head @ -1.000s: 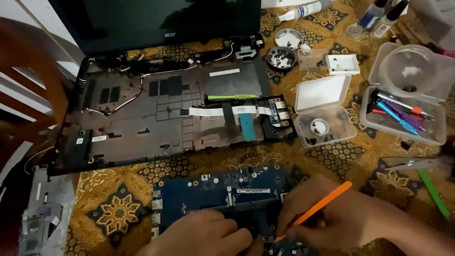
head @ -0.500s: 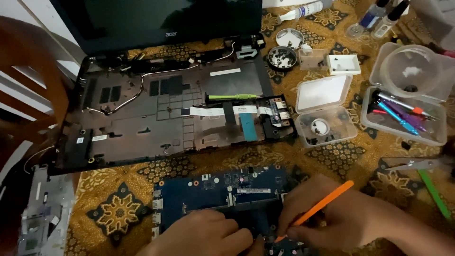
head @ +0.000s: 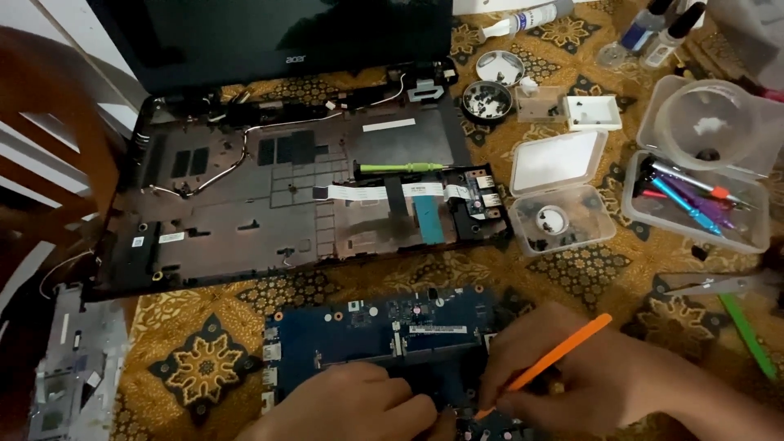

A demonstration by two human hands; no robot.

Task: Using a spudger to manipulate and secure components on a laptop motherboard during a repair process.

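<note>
A blue laptop motherboard lies on the patterned cloth at the near edge. My left hand rests on its lower part, fingers curled and pressing down on the board. My right hand grips an orange pry stick like a pen, its tip touching the board beside my left fingertips. Behind the board sits the opened black laptop base with its dark screen upright; a green tool lies inside it.
To the right stand clear plastic boxes: one with small screws, one with coloured screwdrivers. Small round dishes of screws and glue bottles sit at the back. Tweezers and a green stick lie right. A grey panel lies left.
</note>
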